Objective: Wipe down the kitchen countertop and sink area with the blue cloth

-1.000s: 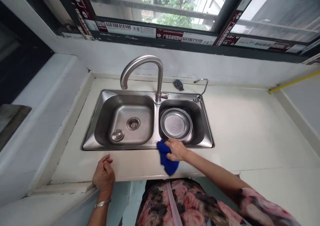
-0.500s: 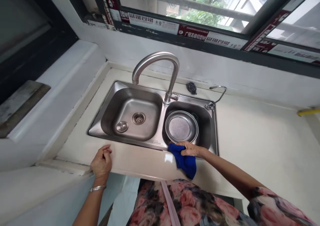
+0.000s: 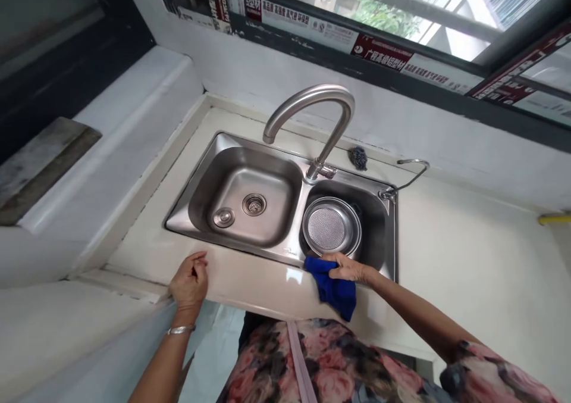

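- Nearest of all, right at the bottom, a floral garment [image 3: 330, 367] with a pale pink strap [image 3: 298, 355] sits up against the front edge of the countertop [image 3: 254, 281].
- Over at the countertop's front left, here's the left hand [image 3: 190, 279], fingers curled into a narrow, loose fist, wrist by the front edge, a silver bracelet [image 3: 180, 330] below it.
- And the right hand [image 3: 350, 268] has the blue cloth [image 3: 338, 296]! Fingers and thumb pinch its bunched upper end at the sink's front edge, before the right basin; the loose end spreads over the countertop, its lowest corner just short of the front edge.
- Into the right basin: a round steel pan with a perforated base [image 3: 328, 227] sits toward the basin's left wall, just beyond the right hand.
- Left basin now: a round metal stopper [image 3: 223, 216] lies near the front, the drain [image 3: 254, 204] just beyond it.
- At the sink's back edge, the big curved faucet [image 3: 336, 96] arches over leftward; a slim tap [image 3: 413, 177] stands at the back right corner.
- Behind that edge, a dark scourer [image 3: 357, 158] rests on the countertop.
- Farthest off, the dark window frame [image 3: 307, 49] wears red and white labels.
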